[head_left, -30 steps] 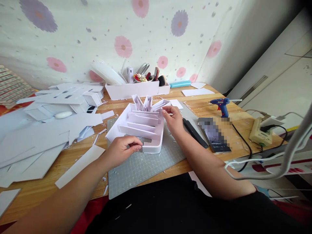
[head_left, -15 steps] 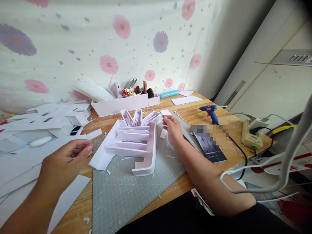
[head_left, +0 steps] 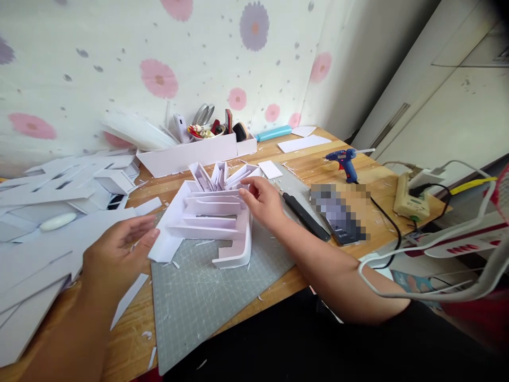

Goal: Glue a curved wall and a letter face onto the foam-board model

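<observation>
A white foam-board model [head_left: 209, 233] with several upright dividers and a rounded front corner lies on the grey cutting mat [head_left: 199, 307]. Just left of its side wall is my left hand [head_left: 119, 254], thumb and fingers apart and holding nothing. At the model's back right corner, my right hand [head_left: 262, 201] has thumb and forefinger curled over the wall top; its other fingers are largely hidden. Narrow folded white pieces [head_left: 220, 178] stand behind the model. A black-handled cutter [head_left: 306, 217] lies to the right of my right hand.
White board sheets and parts [head_left: 51, 212] cover the left side. A white organiser box [head_left: 191, 156] with tools stands at the back. To the right are a blue glue gun [head_left: 345, 162], a phone [head_left: 342, 223] and a power strip [head_left: 411, 199]. A white cable [head_left: 457, 294] hangs near my right arm.
My right hand has moved left onto the model's back right corner. My left hand has opened wider beside the model. The view has shifted, and the black-handled cutter shows more.
</observation>
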Tool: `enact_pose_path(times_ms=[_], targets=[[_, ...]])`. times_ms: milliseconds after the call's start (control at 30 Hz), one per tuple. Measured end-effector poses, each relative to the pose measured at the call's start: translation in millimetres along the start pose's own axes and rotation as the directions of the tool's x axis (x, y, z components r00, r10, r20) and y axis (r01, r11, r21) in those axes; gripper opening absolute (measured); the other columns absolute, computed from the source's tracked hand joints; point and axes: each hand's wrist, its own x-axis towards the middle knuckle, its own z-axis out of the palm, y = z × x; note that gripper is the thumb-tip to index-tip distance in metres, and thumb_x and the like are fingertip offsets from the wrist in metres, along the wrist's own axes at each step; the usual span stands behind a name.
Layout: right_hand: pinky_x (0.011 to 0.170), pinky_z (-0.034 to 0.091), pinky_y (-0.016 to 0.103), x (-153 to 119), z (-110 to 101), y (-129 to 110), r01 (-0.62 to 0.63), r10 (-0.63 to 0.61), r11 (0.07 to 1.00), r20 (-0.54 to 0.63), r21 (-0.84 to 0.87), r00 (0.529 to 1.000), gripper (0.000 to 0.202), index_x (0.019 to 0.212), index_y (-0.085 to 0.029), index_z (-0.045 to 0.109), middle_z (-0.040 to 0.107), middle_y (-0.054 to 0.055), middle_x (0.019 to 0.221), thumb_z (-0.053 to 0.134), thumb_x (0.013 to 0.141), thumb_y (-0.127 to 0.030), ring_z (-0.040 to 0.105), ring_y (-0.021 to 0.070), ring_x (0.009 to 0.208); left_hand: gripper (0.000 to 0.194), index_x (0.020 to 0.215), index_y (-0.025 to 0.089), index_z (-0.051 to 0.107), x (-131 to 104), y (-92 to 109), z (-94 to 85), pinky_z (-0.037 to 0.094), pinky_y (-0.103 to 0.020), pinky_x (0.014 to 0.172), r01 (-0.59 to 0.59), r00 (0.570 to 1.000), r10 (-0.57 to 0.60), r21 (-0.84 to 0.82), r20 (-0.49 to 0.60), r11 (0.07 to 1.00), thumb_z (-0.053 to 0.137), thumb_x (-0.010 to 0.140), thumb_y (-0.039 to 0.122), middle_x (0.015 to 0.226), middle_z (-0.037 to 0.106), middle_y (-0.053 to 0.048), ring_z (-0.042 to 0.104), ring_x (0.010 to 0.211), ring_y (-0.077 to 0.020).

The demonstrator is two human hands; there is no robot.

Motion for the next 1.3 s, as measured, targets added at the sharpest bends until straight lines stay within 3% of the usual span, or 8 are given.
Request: enact_pose_path(times_ms=[33,67,133,233,367,567,1033,1300], targets=[[0.072,0.047,0.032,-3,2,-4,0.068,-0.068,0.997,-0.019,0.022,0.998,0.016,0.097,-0.022,0.065,0.062,0.002,0.077,0.058,0.089,-0.035,0.058,0.0177,0.075,0.038,0.129,0.036,0.054,1,14,0.4,0.057,-0.041,0.088,0.019,0.993,-0.006,0.103,-0.122,0.995,0.059,0.091,0.033,0.119,0.069,0.007,0.067,0.103,-0.0231],[0.075,0.048,0.033,-5,4,-7,0.128,-0.126,0.991,-0.032,0.046,0.991,0.017,0.096,-0.022,0.066,0.062,0.003,0.079,0.057,0.091,-0.036,0.058,0.0181,0.078,0.035,0.126,0.034,0.056,3,30,2.3,0.053,-0.045,0.097,-0.045,0.987,0.066,0.14,-0.148,0.989,0.059,0.091,0.032,0.121,0.068,0.004,0.065,0.109,-0.0245],[0.08,0.048,0.035,-9,8,-11,0.204,-0.202,0.976,-0.035,0.082,0.979,0.022,0.096,-0.022,0.066,0.063,0.003,0.081,0.053,0.094,-0.04,0.058,0.0186,0.082,0.03,0.121,0.03,0.059,6,59,9.7,0.051,-0.045,0.099,-0.264,0.962,0.269,0.097,-0.043,0.96,0.062,0.091,0.031,0.119,0.068,-0.001,0.064,0.109,-0.0239],[0.081,0.048,0.036,-12,14,-11,0.244,-0.244,0.965,-0.008,0.092,0.97,0.026,0.096,-0.022,0.066,0.063,0.003,0.081,0.05,0.096,-0.042,0.057,0.0195,0.083,0.034,0.123,0.026,0.06,11,81,24.4,0.049,-0.046,0.103,-0.402,0.913,0.398,0.036,0.085,0.915,0.064,0.09,0.034,0.127,0.065,-0.006,0.059,0.119,-0.0267],[0.082,0.047,0.037,-13,20,-8,0.287,-0.29,0.955,0.021,0.074,0.957,0.024,0.098,-0.023,0.066,0.063,0.004,0.081,0.048,0.097,-0.039,0.057,0.0205,0.083,0.028,0.118,0.023,0.063,10,81,38.5,0.044,-0.048,0.108,-0.422,0.898,0.415,0.021,0.142,0.906,0.062,0.091,0.032,0.133,0.062,-0.008,0.054,0.126,-0.0274],[0.081,0.044,0.036,-14,23,-6,0.316,-0.318,0.948,0.061,0.039,0.946,0.025,0.102,-0.02,0.065,0.062,0.005,0.082,0.045,0.098,-0.035,0.057,0.021,0.083,0.008,0.088,0.022,0.067,6,77,44.3,0.038,-0.053,0.111,-0.445,0.882,0.434,0.022,0.185,0.895,0.06,0.092,0.024,0.129,0.065,-0.006,0.048,0.133,-0.0286],[0.082,0.038,0.034,-11,22,-9,0.301,-0.25,0.938,0.27,-0.17,0.93,0.021,0.095,-0.02,0.068,0.067,0.006,0.087,0.048,0.097,-0.024,0.057,0.0211,0.085,0.009,0.083,0.022,0.066,7,75,48.8,0.038,-0.052,0.107,-0.447,0.883,0.441,0.007,0.159,0.894,0.062,0.091,0.024,0.11,0.073,-0.001,0.05,0.128,-0.0286],[0.078,0.04,0.035,-13,18,-8,0.346,-0.325,0.935,0.201,-0.078,0.924,0.024,0.089,-0.017,0.069,0.066,0.007,0.08,0.048,0.096,-0.027,0.057,0.0212,0.078,0.008,0.095,0.023,0.067,6,77,42.5,0.045,-0.047,0.102,-0.44,0.893,0.447,-0.114,0.046,0.891,0.067,0.087,0.019,0.108,0.073,-0.004,0.058,0.118,-0.0253]])
